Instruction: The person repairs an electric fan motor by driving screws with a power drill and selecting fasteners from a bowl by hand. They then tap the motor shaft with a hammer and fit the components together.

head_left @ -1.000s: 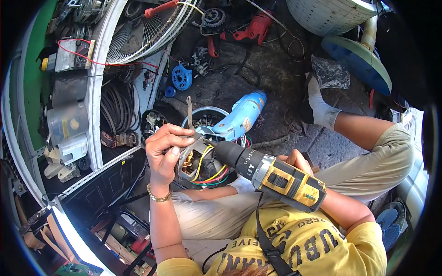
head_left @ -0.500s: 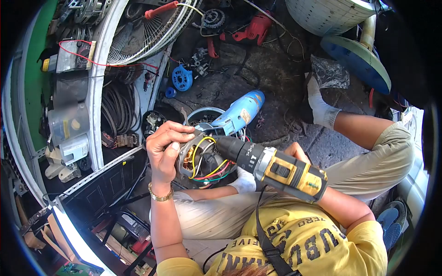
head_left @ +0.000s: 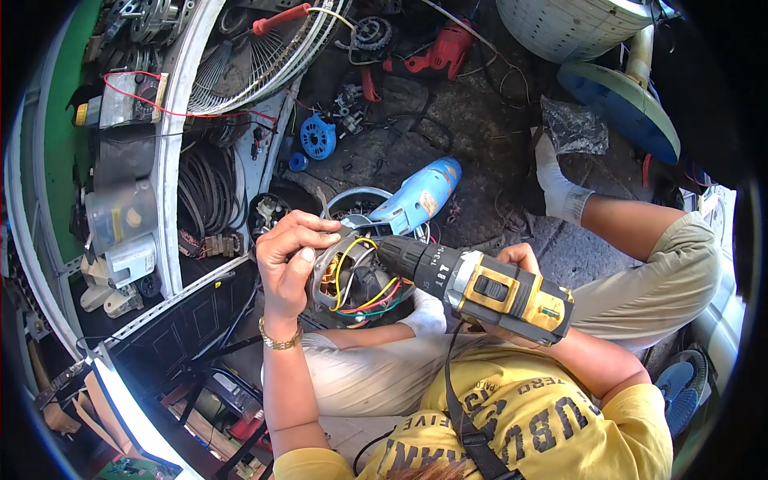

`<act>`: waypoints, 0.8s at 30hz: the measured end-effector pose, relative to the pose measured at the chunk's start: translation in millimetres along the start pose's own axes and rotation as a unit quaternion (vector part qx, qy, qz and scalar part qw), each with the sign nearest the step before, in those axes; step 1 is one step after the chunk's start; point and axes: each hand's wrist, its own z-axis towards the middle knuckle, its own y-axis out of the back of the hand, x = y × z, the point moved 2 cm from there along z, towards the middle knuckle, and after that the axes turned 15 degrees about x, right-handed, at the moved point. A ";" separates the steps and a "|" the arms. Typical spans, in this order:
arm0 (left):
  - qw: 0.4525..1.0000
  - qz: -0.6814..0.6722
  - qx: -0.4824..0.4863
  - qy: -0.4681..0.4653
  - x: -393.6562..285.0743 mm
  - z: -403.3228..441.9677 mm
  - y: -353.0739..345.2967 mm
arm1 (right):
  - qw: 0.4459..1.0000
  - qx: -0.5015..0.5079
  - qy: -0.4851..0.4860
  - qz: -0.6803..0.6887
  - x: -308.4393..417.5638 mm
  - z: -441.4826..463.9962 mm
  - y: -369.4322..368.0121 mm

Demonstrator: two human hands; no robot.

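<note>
My left hand [head_left: 292, 254] grips the rim of an electric motor [head_left: 326, 276], with copper windings and yellow, red and green wires showing. My right hand [head_left: 520, 260] is wrapped around the handle of a yellow and black cordless drill [head_left: 504, 292], mostly hidden beneath the tool's body. The drill's chuck points left and its nose meets the motor near the yellow wire; whether a bit is seated in a screw is hidden. Just behind the motor lies a blue plastic housing [head_left: 420, 198], leaning on a round blue tub [head_left: 352, 197] with small parts inside.
A blue fan-shaped part [head_left: 318, 137] and a red power tool [head_left: 450, 50] lie on the dark floor. At the left, a shelf [head_left: 170, 184] holds parts and a coil of black cable [head_left: 210, 188]. A wire fan guard [head_left: 264, 60] leans at the back, and a white perforated basket [head_left: 572, 28] stands at upper right.
The drill has shifted very slightly to the right and its body has turned a little. My left hand and the motor have barely moved.
</note>
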 end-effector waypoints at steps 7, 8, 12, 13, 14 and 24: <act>1.000 0.006 0.005 -0.006 -0.7 1.5 -0.3 | 0.995 -0.036 0.025 0.095 5.1 2.2 -9.5; 1.000 0.001 0.001 -0.002 -1.1 1.6 -1.1 | 0.994 -0.035 0.026 0.103 5.9 0.5 -10.5; 1.000 0.003 -0.002 -0.008 -1.5 2.3 -1.0 | 0.993 -0.046 0.048 0.100 -1.2 -2.7 -16.0; 1.000 0.003 -0.002 -0.010 -1.5 3.1 -1.3 | 0.992 -0.054 0.031 0.108 -1.7 -2.8 -15.5; 1.000 0.002 -0.004 -0.006 -1.6 3.1 -2.0 | 0.992 -0.057 0.022 0.112 -1.8 -2.9 -15.4; 1.000 0.000 -0.006 -0.011 -1.7 8.8 -0.8 | 0.980 0.011 0.043 0.196 -17.1 -27.5 3.8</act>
